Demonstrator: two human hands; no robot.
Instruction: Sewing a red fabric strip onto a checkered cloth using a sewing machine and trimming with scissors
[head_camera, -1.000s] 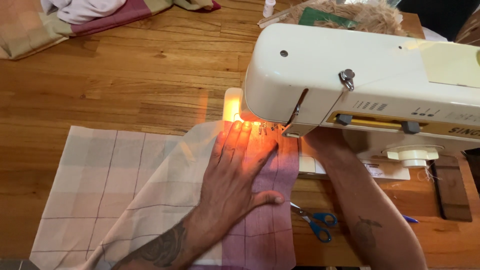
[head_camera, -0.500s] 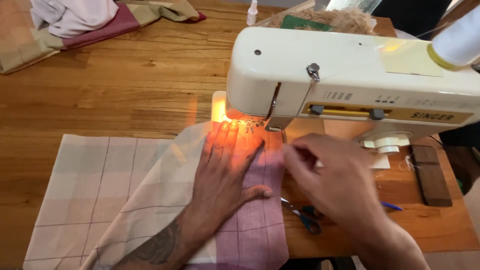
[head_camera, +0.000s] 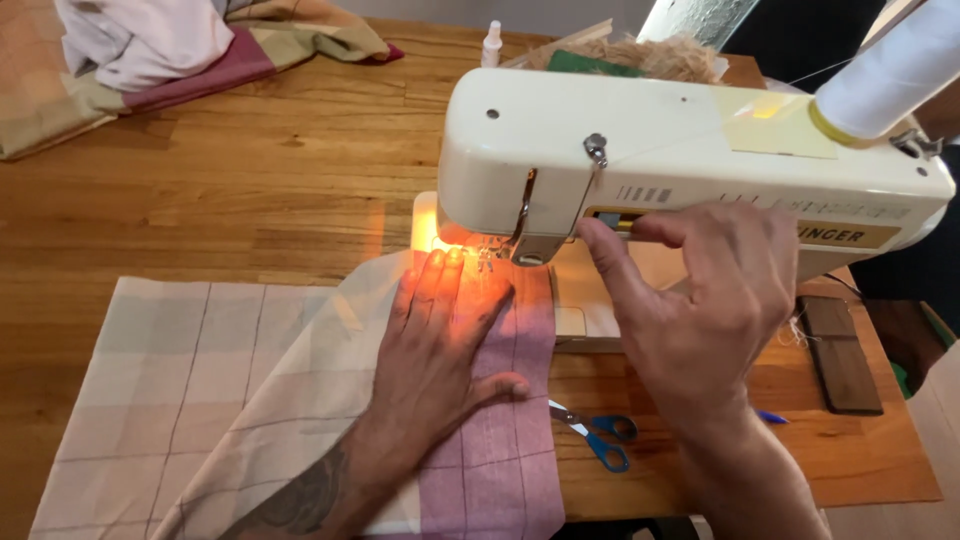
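Nearest the camera, the left hand (head_camera: 440, 345) lies flat, palm down, on the checked fabric (head_camera: 200, 380) — fingers spread and stretched forward, holding nothing, just pressing the cloth to the table. Its fingertips (head_camera: 436, 262) sit right by the needle area, lit orange by the machine's lamp. The forearm is tattooed. The fabric is pale, with beige and grey squares to the left and a pinkish-mauve panel under and right of the hand; a fold runs diagonally across it, and its far edge goes under the presser foot (head_camera: 487, 256).

Just right of the fabric, blue-handled scissors (head_camera: 597, 436) lie on the wooden table (head_camera: 250, 190), blades closed, apart from both hands.

The right hand (head_camera: 705, 300) is raised in front of the sewing machine (head_camera: 680, 150), fingers loosely curled, the index fingertip touching a yellow control strip on the machine's front face. It grips nothing; whether it is pressing cannot be told.

The machine is cream-coloured and stands across the right half of the table, a white thread spool (head_camera: 885, 65) on top at its right end. A dark wooden block (head_camera: 840, 350) lies on the table right of the right hand.

Farther back — a small white bottle (head_camera: 491, 44) stands behind the machine, beside a tuft of tan fibre (head_camera: 660, 55). At the far left corner lies a heap of folded cloth (head_camera: 150, 50), white, maroon and tan.
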